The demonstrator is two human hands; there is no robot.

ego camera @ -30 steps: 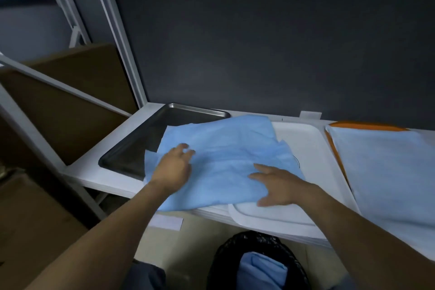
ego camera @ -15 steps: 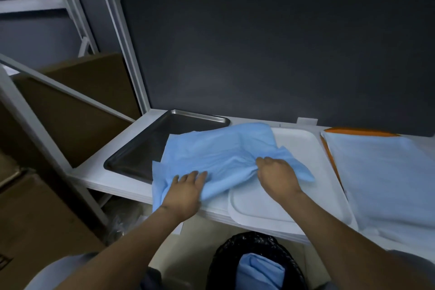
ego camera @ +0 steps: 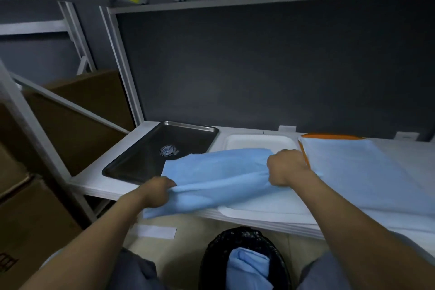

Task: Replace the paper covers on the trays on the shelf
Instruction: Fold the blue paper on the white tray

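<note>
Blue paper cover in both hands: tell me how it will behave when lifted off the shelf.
Likely floppy: the blue paper cover bunches into folds where the left hand and right hand grip it. Probably light: it looks thin, and its corner hangs limp past the edge of the shelf. Being thin, it might tear if yanked.

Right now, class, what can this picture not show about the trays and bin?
Head view:
- White tray: middle hidden by blue paper and right hand.
- Orange tray: only a rim sliver shows under pale sheet.
- Logo in metal tray: too small to read.
- Bin: contents beneath blue wad hidden.
</note>
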